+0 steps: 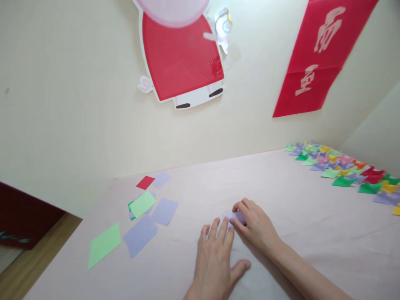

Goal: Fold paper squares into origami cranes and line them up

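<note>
A small lilac paper piece (pixel 233 216) lies on the pale pink table (pixel 281 200) in front of me. My left hand (pixel 217 258) rests flat beside it, fingers stretched out, fingertips touching the paper's near-left edge. My right hand (pixel 254 225) comes in from the right with its fingers curled down and pressed onto the paper, pinching its right part. Most of the paper is hidden under the fingers.
Loose paper squares lie to the left: light green (pixel 104 245), lilac (pixel 140 235), another lilac (pixel 165 211), green (pixel 142 204), red (pixel 145 182). Several folded coloured paper shapes (pixel 343 168) line the far right. A cartoon cut-out (pixel 183 54) and red banner (pixel 318 54) hang on the wall.
</note>
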The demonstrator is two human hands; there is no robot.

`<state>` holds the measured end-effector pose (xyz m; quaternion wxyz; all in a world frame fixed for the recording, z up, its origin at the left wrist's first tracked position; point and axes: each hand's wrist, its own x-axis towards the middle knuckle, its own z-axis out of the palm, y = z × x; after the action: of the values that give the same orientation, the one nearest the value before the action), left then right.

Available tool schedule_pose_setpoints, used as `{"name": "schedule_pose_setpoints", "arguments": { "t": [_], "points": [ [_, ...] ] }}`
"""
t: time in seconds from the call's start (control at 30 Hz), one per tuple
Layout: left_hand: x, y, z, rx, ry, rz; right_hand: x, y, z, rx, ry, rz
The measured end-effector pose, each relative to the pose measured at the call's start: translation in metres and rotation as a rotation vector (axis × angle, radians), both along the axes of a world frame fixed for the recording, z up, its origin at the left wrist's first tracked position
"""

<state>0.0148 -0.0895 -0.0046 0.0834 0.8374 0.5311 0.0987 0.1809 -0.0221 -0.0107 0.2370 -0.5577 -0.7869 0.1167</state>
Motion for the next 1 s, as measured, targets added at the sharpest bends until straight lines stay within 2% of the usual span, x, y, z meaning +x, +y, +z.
{"name": "schedule_pose_setpoints", "arguments": {
  "t": [0.23,0.4,0.57,0.67,0.8,1.0],
  "points": [
    [0.0,0.0,-0.001,0.015,-0.025,0.02,0.002,-0.011,-0.009,0.086,-0.013,-0.086],
    [-0.005,-0.003,-0.002,0.095,-0.019,0.044,0.023,-0.009,-0.02,0.135,-0.042,-0.14],
    [-0.01,-0.009,-0.002,0.173,-0.011,0.086,0.047,-0.008,-0.024,0.105,-0.025,-0.14],
    [-0.008,-0.009,-0.004,0.208,-0.008,0.121,0.057,-0.007,-0.023,0.092,0.032,-0.083],
    [0.001,0.005,-0.005,0.262,-0.034,0.15,0.056,-0.004,-0.014,0.05,0.151,0.018],
    [0.011,0.03,0.013,0.211,-0.092,0.049,0.042,-0.006,0.005,-0.048,0.219,0.148]
  ]
}}
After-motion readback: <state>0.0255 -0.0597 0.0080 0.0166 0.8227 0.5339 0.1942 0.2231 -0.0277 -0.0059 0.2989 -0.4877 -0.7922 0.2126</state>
